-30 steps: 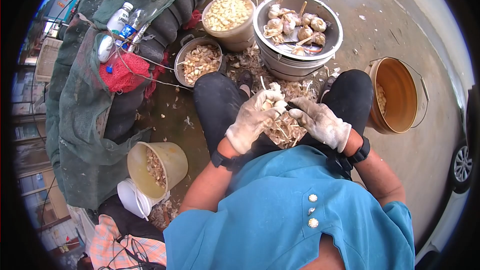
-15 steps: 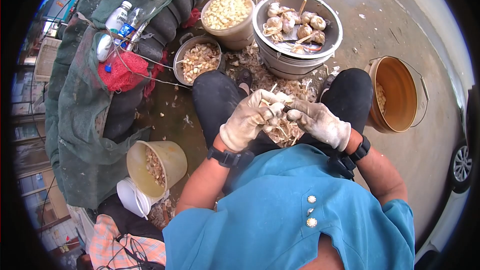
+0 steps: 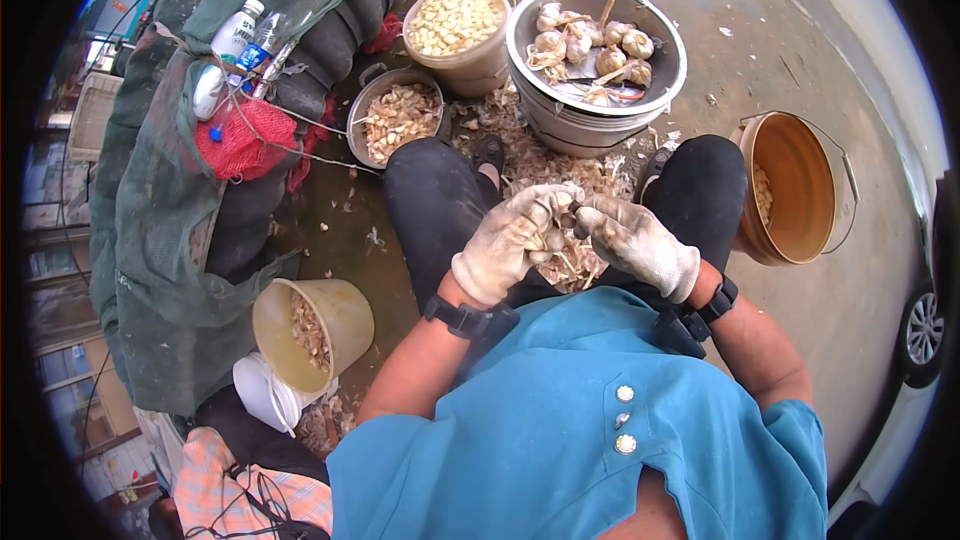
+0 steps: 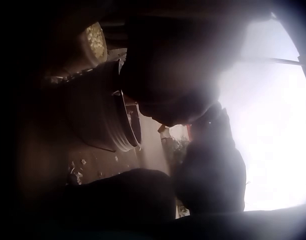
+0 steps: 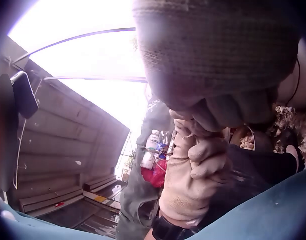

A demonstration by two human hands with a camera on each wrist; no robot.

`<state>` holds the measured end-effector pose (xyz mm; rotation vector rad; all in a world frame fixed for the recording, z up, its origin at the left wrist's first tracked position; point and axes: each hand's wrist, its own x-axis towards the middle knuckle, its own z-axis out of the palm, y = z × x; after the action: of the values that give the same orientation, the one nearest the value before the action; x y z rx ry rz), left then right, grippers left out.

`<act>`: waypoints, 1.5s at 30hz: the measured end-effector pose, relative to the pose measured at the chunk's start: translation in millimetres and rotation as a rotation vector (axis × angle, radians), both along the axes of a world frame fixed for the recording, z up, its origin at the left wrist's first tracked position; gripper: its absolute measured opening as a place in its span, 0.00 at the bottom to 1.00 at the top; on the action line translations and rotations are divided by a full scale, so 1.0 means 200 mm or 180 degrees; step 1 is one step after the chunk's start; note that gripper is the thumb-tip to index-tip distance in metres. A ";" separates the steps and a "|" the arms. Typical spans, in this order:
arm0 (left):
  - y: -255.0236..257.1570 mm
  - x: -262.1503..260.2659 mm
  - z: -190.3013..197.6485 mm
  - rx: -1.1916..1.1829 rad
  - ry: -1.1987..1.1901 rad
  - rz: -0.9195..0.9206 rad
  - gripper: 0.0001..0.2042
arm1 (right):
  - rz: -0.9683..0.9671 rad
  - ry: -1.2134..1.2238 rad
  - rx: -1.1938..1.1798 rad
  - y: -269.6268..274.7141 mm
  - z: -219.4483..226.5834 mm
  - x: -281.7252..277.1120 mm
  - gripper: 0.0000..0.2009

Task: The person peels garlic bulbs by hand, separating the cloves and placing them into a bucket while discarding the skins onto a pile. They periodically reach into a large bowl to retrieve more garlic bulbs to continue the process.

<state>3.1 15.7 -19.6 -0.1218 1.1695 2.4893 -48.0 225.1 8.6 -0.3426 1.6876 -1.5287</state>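
Drawn closer together, both gloved hands (image 3: 575, 230) pinch the garlic bulb (image 3: 556, 236) between them.

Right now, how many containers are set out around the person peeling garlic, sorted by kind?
Metal basins: 2, one with whole garlic heads, one with skins.
Plastic buckets: 3, one of peeled cloves, a tan one lower left, an orange one on the right.
White tub: 1.
Total: 6.
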 end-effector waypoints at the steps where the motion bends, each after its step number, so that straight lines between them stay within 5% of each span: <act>1: 0.00 0.00 -0.01 0.0000 0.0001 0.0004 0.21 | 0.0034 0.0188 0.0160 0.00 0.01 0.00 0.27; 4: 0.00 0.01 -0.02 -0.0239 0.0007 0.0054 0.21 | 0.0107 0.0568 0.0381 -0.01 -0.01 -0.01 0.26; 6: 0.00 0.01 -0.02 -0.0907 0.0898 0.0069 0.20 | 0.0151 0.0754 0.0444 -0.02 -0.02 -0.01 0.25; 10: 0.01 -0.01 0.00 -0.1258 0.0455 0.0032 0.22 | 0.0051 0.0227 0.0481 -0.06 0.03 -0.01 0.22; 12: 0.00 -0.03 -0.03 -0.0340 -0.0203 0.0095 0.22 | 0.0009 0.0055 0.0458 -0.05 0.03 0.00 0.21; 14: -0.01 -0.04 -0.03 -0.0455 -0.0152 0.0161 0.23 | 0.0264 0.0573 0.0299 -0.03 -0.05 0.03 0.19; 17: -0.02 -0.04 0.02 -0.0705 -0.0055 0.0181 0.23 | 0.0287 0.0188 0.0469 -0.04 0.02 0.03 0.17; 20: -0.03 -0.05 -0.02 0.0118 -0.0449 0.0235 0.21 | 0.0328 0.0582 0.0569 -0.03 -0.04 0.02 0.17; 29: -0.01 -0.05 0.01 -0.1177 0.0143 0.0270 0.16 | 0.0417 0.1269 0.1375 -0.03 0.09 -0.05 0.16; 31: -0.03 -0.06 0.06 -0.2943 0.0690 -0.0262 0.14 | 0.0584 0.1637 0.1719 -0.02 0.09 -0.05 0.17; 32: -0.04 -0.05 0.04 -0.2937 0.0685 -0.0267 0.14 | 0.0586 0.1629 0.1724 -0.02 0.09 -0.05 0.17; 34: -0.05 -0.05 0.02 -0.3969 0.2525 -0.0242 0.11 | 0.0739 0.1690 0.1695 -0.02 0.09 -0.05 0.17; 38: -0.02 -0.05 0.08 -0.3615 0.1088 -0.0694 0.10 | 0.0902 0.1752 0.1778 -0.03 0.12 -0.05 0.16; 41: -0.04 -0.04 0.04 -0.3998 0.1497 -0.0972 0.10 | 0.1156 0.1687 0.2046 -0.03 0.12 -0.03 0.16; 43: -0.06 -0.02 -0.01 -0.4490 0.2904 -0.0821 0.11 | 0.1014 0.1961 0.1766 -0.02 0.07 -0.02 0.15; 45: -0.08 -0.02 -0.02 -0.4512 0.2979 -0.1043 0.11 | 0.1186 0.1911 0.1812 -0.01 0.08 -0.02 0.15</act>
<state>-1.7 -0.1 -23.9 0.8407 2.7620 0.9283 -52.9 223.0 24.8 -0.8063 2.2674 -0.6531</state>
